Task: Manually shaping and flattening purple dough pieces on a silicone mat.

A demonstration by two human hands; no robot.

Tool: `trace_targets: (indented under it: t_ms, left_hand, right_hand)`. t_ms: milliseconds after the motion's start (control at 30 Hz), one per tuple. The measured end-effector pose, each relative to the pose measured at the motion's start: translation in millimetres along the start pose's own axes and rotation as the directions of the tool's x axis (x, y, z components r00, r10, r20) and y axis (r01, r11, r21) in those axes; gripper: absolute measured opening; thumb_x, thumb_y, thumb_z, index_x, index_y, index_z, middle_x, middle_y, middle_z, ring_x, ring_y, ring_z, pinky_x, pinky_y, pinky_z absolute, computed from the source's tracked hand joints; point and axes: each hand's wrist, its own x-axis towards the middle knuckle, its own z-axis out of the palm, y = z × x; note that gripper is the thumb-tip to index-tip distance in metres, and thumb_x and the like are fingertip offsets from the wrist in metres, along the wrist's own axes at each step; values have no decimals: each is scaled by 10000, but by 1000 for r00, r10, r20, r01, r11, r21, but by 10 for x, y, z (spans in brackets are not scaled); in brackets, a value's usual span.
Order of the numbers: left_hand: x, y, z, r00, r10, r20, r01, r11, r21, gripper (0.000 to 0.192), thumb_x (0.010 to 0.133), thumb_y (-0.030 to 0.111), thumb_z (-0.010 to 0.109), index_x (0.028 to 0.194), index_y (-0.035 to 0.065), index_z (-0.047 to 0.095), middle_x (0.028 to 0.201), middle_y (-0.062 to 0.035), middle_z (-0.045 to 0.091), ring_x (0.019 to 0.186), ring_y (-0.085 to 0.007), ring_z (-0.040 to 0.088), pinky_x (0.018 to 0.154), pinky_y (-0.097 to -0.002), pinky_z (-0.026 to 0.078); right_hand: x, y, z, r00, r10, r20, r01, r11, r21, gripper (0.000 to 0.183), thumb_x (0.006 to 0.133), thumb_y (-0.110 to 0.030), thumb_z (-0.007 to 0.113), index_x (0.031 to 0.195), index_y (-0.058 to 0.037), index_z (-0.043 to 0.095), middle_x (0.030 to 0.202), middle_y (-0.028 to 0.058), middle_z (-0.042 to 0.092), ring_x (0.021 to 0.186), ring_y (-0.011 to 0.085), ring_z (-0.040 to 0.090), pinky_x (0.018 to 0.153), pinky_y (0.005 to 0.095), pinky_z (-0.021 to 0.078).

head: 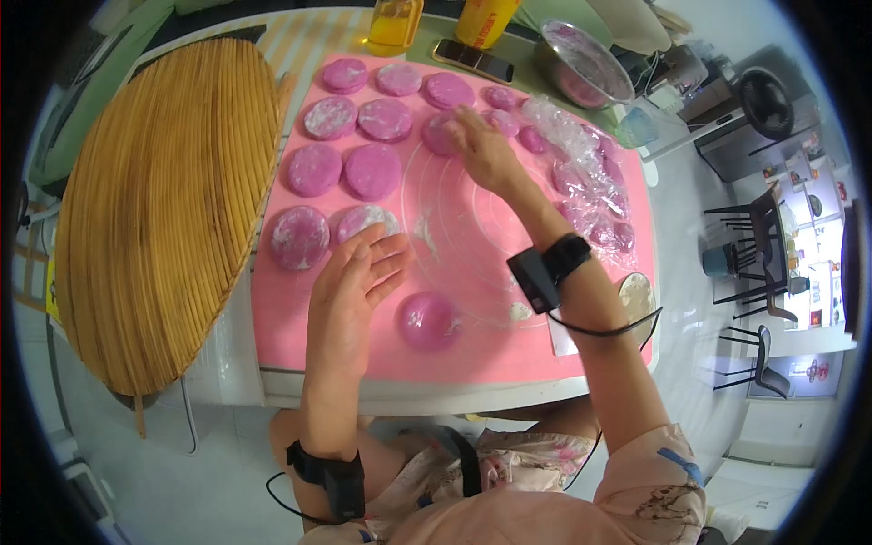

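Observation:
My right hand (482,151) lies with its fingertips over the right part of a purple dough disc (438,134) on the pink silicone mat (470,357); whether it grips the disc I cannot tell. My left hand (357,286) is raised above the mat's left front, fingers apart and holding nothing, beside a flour-dusted dough disc (368,221). A smooth, shiny purple dough round (429,320) sits near the front edge. Several flattened discs stand in rows at the left and back. Smaller dough pieces (533,139) lie at the right, some under clear plastic film (569,146).
A large round slatted tray (167,211) covers the table's left side. Behind the mat are a glass jug of yellow liquid (392,30), a phone (473,60), a yellow container (485,20) and a metal bowl (586,65). A dish of flour (637,300) stands at the right edge.

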Motion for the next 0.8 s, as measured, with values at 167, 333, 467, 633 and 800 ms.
trace_targets:
  t_ms: [167,333,467,633,800]
  left_hand:
    - [13,-28,-5,1000,16,21,-15,1000,-25,414,937,282,419,1236,-2,453,1151,-149,557,1069,-248,545,930,-377,421]
    - [38,-29,17,999,4,33,-4,1000,-4,439,932,300,418,1253,2,441,1171,-148,545,1080,-251,538,942,-381,409]
    - [38,-13,-21,999,8,46,-8,1000,7,462,933,325,401,1262,1,432,1184,-147,536,1089,-251,530,953,-383,397]
    - [10,51,-11,998,58,-25,-59,997,-46,443,930,317,465,1209,-27,470,1106,-159,565,1015,-238,561,901,-357,434]
    - [46,-20,57,999,39,23,-38,998,-52,433,932,297,462,1212,-32,466,1106,-163,565,1022,-240,562,902,-357,437]
  right_hand:
    - [84,17,36,942,325,-88,-335,930,-149,399,857,-284,496,1129,0,562,1055,196,618,991,363,581,867,411,447]
    - [313,164,135,933,301,-199,-294,954,64,353,768,-208,570,1079,-45,602,980,189,641,912,347,613,799,418,476]
    - [238,409,-239,907,289,-306,-379,877,-295,378,709,-197,632,1061,-64,601,1017,189,618,968,341,582,812,435,460]
    - [-262,901,-820,880,235,-412,-455,663,-594,504,687,-273,697,1126,-64,559,1127,153,563,1064,337,513,857,458,416]
    - [-768,1165,-1429,879,369,-302,-465,523,-714,518,754,-353,665,1168,-81,514,1124,147,560,1089,293,513,869,447,407]
